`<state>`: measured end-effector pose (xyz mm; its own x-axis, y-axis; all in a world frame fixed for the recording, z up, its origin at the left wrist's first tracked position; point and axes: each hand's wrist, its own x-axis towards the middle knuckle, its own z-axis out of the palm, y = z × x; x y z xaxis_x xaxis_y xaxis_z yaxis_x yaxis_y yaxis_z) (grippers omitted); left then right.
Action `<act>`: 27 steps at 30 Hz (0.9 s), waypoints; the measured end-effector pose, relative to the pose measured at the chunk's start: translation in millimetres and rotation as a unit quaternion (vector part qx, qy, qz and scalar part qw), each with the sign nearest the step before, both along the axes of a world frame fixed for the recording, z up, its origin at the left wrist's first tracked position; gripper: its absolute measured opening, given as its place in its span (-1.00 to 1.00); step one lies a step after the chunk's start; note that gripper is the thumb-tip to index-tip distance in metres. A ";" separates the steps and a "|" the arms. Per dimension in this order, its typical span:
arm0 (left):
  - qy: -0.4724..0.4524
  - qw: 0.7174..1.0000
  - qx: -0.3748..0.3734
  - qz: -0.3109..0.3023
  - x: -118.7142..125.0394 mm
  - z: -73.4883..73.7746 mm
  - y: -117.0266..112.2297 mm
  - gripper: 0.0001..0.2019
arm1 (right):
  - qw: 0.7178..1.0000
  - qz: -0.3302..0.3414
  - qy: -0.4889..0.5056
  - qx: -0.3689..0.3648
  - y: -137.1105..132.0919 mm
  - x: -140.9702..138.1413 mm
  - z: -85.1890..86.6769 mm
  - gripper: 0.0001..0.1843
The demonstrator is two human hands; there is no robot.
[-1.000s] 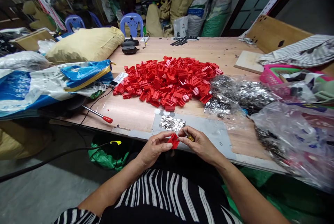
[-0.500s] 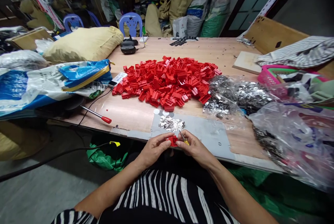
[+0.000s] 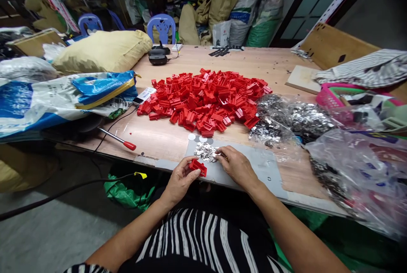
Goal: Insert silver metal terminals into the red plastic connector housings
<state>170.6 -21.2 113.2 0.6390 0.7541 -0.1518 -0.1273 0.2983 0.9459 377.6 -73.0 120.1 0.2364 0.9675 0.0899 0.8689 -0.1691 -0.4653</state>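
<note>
My left hand [image 3: 179,184] grips a small red plastic housing [image 3: 198,168] between thumb and fingers, just over the table's front edge. The housing is tilted, its hollow side facing up. My right hand [image 3: 237,165] reaches to the right side of a small heap of shiny metal pieces [image 3: 205,151] on the grey mat [image 3: 254,158]. Its thumb and index finger are closed together at the heap; what they hold is too small or hidden to make out. No screwdriver shows in that hand now.
A large pile of red plastic housings [image 3: 203,99] covers the table's middle. Clear bags of metal pieces [image 3: 273,116] lie at right, beside a pink basket [image 3: 333,95]. At left are a red-tipped metal lever [image 3: 129,145], a blue-white sack [image 3: 57,99] and a black cable [image 3: 79,188].
My right hand has left the red housing and moved up to the metal heap. The yellow-handled screwdriver seen in it earlier is out of sight. My left hand has shifted left with the housing.
</note>
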 end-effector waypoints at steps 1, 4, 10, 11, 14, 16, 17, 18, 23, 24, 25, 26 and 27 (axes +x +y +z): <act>-0.006 1.000 -0.007 0.001 -0.5 -0.5 0.8 -0.62 | 1.000 0.010 -0.022 -0.006 4.7 -0.6 -0.3 -0.81; -0.022 0.999 -0.025 0.011 -1.1 -2.2 3.0 -0.60 | 0.997 0.031 -0.065 -0.032 16.9 -5.1 -0.3 -0.80; -0.033 0.998 -0.038 0.023 -2.4 -4.5 7.1 -0.61 | 0.994 0.043 -0.072 -0.068 28.9 -6.1 0.4 -0.94; -0.034 0.998 -0.040 0.025 -2.4 -4.6 7.6 -0.61 | 0.995 0.044 -0.065 -0.067 29.3 -4.7 0.2 -0.95; -0.039 0.997 -0.050 0.031 -1.2 -4.2 8.9 -0.60 | 0.998 0.038 -0.026 -0.049 27.6 0.4 0.8 -0.95; -0.044 0.997 -0.062 0.035 0.7 -3.4 9.5 -0.59 | 0.999 0.033 0.025 -0.028 23.7 2.4 3.3 -0.95; -0.045 0.996 -0.067 0.037 2.0 -2.8 9.8 -0.58 | 0.998 0.034 0.056 -0.017 21.2 2.6 5.3 -0.96; -0.046 0.996 -0.072 0.037 3.4 -2.3 10.0 -0.57 | 0.995 0.038 0.087 -0.004 18.2 1.9 7.6 -0.97; -0.062 0.993 -0.091 0.030 10.6 -0.5 9.9 -0.52 | 0.977 0.069 0.198 0.032 3.2 -11.0 18.9 -0.91; -0.066 0.993 -0.094 0.029 11.9 -0.5 9.4 -0.51 | 0.974 0.070 0.212 0.032 0.8 -14.7 19.9 -0.90; -0.070 0.992 -0.096 0.029 13.0 -0.4 8.8 -0.50 | 0.971 0.070 0.224 0.034 -1.3 -18.4 20.3 -0.88; -0.074 0.992 -0.100 0.028 14.1 -0.1 8.0 -0.50 | 0.969 0.069 0.236 0.038 -3.0 -21.9 20.1 -0.87; -0.079 0.991 -0.106 0.028 15.0 0.5 7.2 -0.50 | 0.966 0.069 0.246 0.045 -4.6 -25.3 19.3 -0.87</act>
<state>185.6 -14.0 113.7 0.6263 0.7504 -0.2115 -0.2908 0.4765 0.8296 352.3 -77.6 139.4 0.1421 0.9862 0.0848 0.5501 -0.0075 -0.8350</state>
